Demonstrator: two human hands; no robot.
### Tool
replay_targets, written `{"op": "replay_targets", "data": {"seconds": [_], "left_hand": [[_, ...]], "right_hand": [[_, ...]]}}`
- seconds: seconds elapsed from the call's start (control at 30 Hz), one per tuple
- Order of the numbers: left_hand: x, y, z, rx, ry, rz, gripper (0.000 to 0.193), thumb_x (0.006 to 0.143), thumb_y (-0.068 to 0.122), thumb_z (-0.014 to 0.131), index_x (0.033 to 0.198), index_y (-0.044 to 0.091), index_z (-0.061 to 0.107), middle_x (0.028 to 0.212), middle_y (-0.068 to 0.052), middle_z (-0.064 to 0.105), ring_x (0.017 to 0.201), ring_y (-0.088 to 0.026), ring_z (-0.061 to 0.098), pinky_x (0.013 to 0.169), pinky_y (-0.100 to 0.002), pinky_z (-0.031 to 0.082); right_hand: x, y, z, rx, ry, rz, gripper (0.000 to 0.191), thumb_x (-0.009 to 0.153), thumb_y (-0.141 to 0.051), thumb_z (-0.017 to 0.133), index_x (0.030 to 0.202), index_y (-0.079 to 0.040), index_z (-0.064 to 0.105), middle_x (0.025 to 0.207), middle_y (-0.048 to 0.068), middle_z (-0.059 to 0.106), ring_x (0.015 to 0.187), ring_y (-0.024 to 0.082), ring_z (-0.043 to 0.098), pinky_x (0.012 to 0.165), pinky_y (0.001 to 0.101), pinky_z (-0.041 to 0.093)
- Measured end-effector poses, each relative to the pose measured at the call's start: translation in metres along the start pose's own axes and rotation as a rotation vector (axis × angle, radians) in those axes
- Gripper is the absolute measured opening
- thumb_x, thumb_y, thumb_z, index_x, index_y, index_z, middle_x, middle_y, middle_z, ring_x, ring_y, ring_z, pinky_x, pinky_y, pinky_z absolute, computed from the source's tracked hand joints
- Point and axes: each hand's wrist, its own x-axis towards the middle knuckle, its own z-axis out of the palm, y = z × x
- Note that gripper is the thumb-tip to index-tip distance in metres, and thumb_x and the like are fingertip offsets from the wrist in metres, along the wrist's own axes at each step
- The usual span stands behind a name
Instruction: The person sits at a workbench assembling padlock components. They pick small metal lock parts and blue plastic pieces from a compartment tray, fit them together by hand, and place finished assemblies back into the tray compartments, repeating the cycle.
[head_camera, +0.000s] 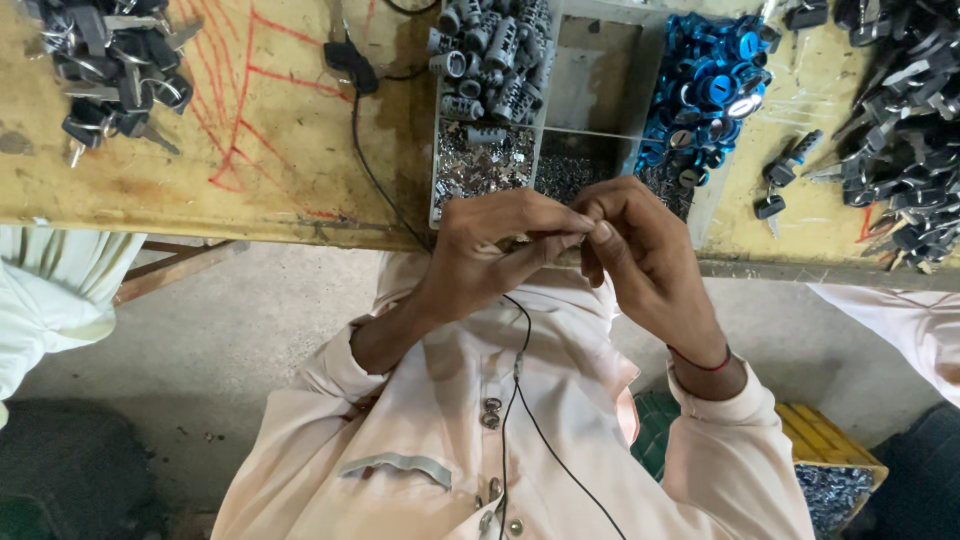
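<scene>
My left hand (495, 250) and my right hand (640, 250) meet at the table's near edge, fingertips pinched together on a small metal part (572, 243) that the fingers mostly hide. A red thread circles my right wrist. Just beyond the hands stands a divided tray (590, 70) holding grey metal cylinders (490, 50), tiny silvery pieces (480, 165), dark small bits (570, 175) and blue round caps (710, 80).
Piles of black-headed keys lie at the table's far left (110, 70) and right (900, 130). A black cable (370, 170) runs down to my chest. Other people's pale sleeves show at the left (50, 290) and right (900, 320). A yellow crate (830, 440) sits on the floor.
</scene>
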Motion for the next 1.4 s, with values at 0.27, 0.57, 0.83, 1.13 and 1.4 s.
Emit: {"op": "replay_targets", "data": {"seconds": [0.27,0.57,0.83,1.13,1.4], "left_hand": [[-0.004,0.014,0.003,0.172,0.055,-0.010,0.019,0.098,0.004,0.076,0.116,0.003,0.070,0.104,-0.009,0.074,0.092,-0.016,0.076,0.078,-0.027,0.061],[-0.005,0.008,0.000,-0.019,0.016,-0.157,0.012,0.095,0.009,0.074,0.105,0.003,0.072,0.094,-0.006,0.074,0.082,-0.011,0.073,0.073,-0.026,0.061],[-0.001,-0.005,0.000,0.002,-0.013,-0.152,0.011,0.095,0.009,0.075,0.105,0.004,0.074,0.091,-0.004,0.074,0.075,-0.008,0.070,0.067,-0.024,0.057],[-0.003,-0.007,-0.003,-0.003,-0.036,-0.143,0.009,0.095,0.009,0.075,0.103,0.004,0.073,0.091,-0.003,0.072,0.078,-0.007,0.070,0.071,-0.023,0.060],[-0.002,-0.002,-0.003,0.015,-0.053,-0.149,0.009,0.095,0.009,0.074,0.103,0.004,0.073,0.091,-0.003,0.072,0.077,-0.008,0.070,0.071,-0.024,0.058]], "right_hand": [[-0.005,0.005,0.017,-0.688,0.228,-0.439,0.009,0.110,0.000,0.056,0.116,-0.001,0.050,0.120,0.013,0.058,0.099,0.020,0.062,0.078,0.0288,0.054],[-0.005,0.008,0.017,0.238,0.040,0.005,0.024,0.112,-0.006,0.049,0.133,-0.002,0.038,0.117,0.011,0.055,0.088,0.011,0.062,0.067,0.0258,0.055],[0.002,-0.037,-0.032,-1.395,0.016,-0.068,0.012,0.097,-0.019,0.071,0.100,-0.008,0.070,0.089,0.010,0.066,0.080,0.031,0.068,0.062,0.0437,0.050],[-0.002,-0.025,-0.042,-1.403,0.089,-0.007,0.006,0.102,-0.020,0.072,0.103,-0.014,0.072,0.090,0.008,0.065,0.076,0.031,0.067,0.063,0.0434,0.048],[-0.016,0.000,-0.049,-0.913,0.290,-0.037,0.011,0.099,0.002,0.074,0.107,0.000,0.067,0.102,0.011,0.071,0.081,0.021,0.071,0.072,0.0313,0.055]]}}
